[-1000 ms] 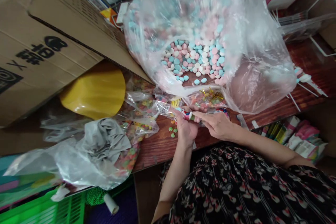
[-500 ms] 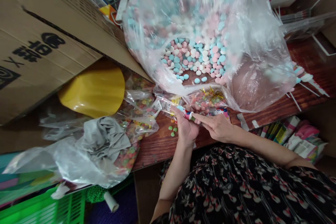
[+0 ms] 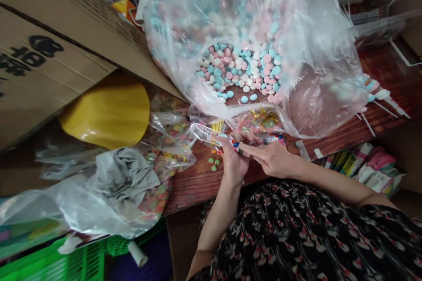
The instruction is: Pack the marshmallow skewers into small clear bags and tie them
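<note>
Wooden table; fingers seemingly pinch wrapped candy.

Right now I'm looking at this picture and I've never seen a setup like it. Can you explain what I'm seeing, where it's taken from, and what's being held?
There's no machine here, just a person's two bare hands. The picture comes from a camera worn on their head, looking forward and down, so their patterned clothing fills the bottom corner. Their left hand holds a small printed packet in clear plastic, and their right hand reaches to it with its fingertips. On the wooden table sits a big clear bag of pink, blue and white round sweets, with a few loose green pieces near the hands.
</note>
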The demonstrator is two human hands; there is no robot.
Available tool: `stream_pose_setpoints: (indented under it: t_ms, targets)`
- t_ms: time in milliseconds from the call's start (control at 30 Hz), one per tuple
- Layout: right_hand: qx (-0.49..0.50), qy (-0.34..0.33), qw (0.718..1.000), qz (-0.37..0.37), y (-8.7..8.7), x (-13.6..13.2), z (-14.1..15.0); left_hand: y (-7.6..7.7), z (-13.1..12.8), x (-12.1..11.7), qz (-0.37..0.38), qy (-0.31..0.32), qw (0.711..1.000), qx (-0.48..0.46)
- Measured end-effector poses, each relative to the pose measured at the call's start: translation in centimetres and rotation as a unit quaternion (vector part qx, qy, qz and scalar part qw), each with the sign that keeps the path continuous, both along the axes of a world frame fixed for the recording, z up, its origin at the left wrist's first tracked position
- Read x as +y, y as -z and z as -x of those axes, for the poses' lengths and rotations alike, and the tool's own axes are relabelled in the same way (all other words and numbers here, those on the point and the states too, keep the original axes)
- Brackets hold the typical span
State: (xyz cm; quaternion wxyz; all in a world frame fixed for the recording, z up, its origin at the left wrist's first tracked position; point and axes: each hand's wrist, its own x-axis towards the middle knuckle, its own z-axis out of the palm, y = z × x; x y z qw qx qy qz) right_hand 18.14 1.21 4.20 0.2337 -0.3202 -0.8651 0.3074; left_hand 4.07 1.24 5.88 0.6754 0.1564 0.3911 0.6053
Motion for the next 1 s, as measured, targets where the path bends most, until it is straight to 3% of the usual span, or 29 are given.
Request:
stream_pose_setpoints:
  t_ms: [167,267,433,533,700,833,1000]
  targets:
    - [0.096,0.045,0.991,-0.081,1.1,-0.2,0.5,0.6,-0.2,-0.1,0.008,-0.023,1.0,-0.003]
    - [0.141,0.085,0.984,-0.065,1.1,-0.3,0.7,1.3,-0.2,-0.3,0.022,-0.053,0.998,-0.002]
    - [0.092,0.074,0.992,-0.052,1.2,-0.5,1.2,2.3,-0.8,-0.7,0.019,-0.042,0.999,-0.011]
    - [0.12,0.086,0.989,-0.034,1.0,-0.2,1.2,2.7,-0.8,-1.0,0.022,-0.057,0.998,-0.018]
    - [0.182,0.105,0.978,-0.002,0.6,0.1,0.8,1.9,1.1,-0.9,-0.022,-0.002,1.0,-0.005]
    - [0.164,0.093,0.982,-0.001,0.9,-0.2,0.8,0.5,2.6,-0.3,-0.078,-0.059,0.995,0.011]
    - [0.164,0.107,0.979,0.051,0.6,-0.5,1.5,0.3,1.3,-0.5,-0.063,-0.042,0.997,0.027]
